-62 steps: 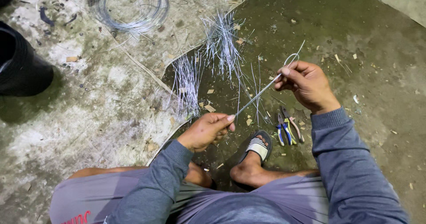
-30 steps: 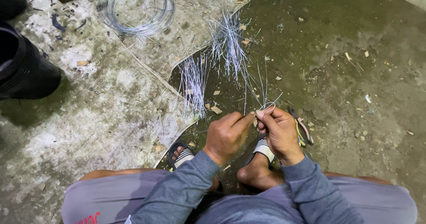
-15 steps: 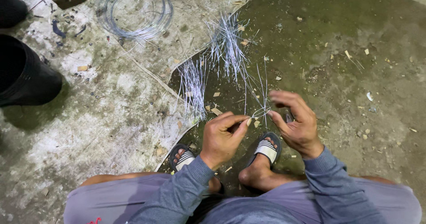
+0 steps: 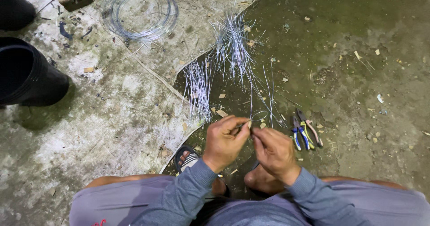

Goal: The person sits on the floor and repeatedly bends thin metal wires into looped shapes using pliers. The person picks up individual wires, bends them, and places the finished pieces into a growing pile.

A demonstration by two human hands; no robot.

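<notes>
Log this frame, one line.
left hand: pinches wire loop | right hand: pinches same wire | pliers: on floor, beside right hand

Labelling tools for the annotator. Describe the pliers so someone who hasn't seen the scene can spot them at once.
Start at the dark, damp patch of floor on the right side of the view. Just right of the person's right hand, past the cut wire pieces, lie the pliers, two pairs side by side. They are the only things there with coloured handles: blue-and-yellow and pinkish.
</notes>
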